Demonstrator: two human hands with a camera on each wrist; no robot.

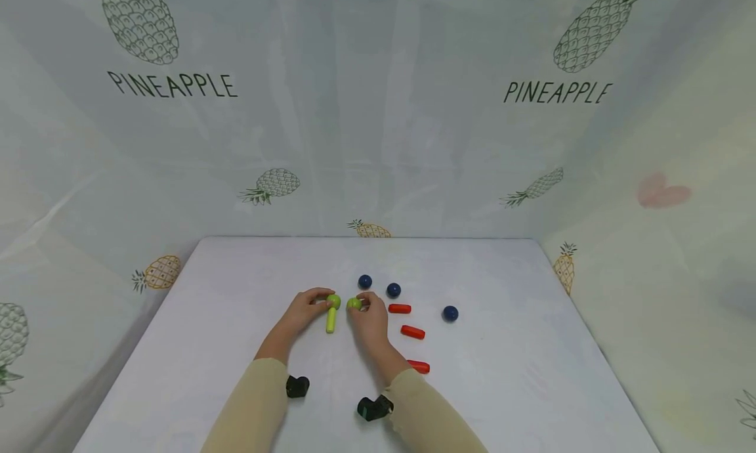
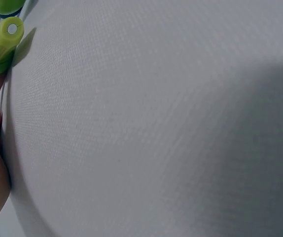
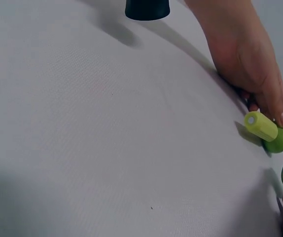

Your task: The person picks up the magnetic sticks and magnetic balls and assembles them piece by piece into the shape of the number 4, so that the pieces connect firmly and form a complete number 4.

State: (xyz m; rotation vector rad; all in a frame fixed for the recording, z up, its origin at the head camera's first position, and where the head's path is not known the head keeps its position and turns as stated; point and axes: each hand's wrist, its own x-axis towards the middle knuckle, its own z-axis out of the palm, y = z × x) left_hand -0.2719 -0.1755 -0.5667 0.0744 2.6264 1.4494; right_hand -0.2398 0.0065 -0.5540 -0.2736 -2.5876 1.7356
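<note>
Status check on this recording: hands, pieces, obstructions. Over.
Left hand pinching green ball, yellow-green rod touching it. Right hand gripping second green ball. Nothing visible between green balls; red rods and blue balls lie to their right.

Wearing plain beige sleeves (image 1: 251,410), showing black wrist units (image 1: 297,387) at left cuff's (image 1: 272,369) three o'clock, right cuff's (image 1: 404,383) nine.

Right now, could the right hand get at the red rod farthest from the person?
Probably yes: nothing visible separates the right hand from that red rod, though that hand must first release its green ball.
</note>
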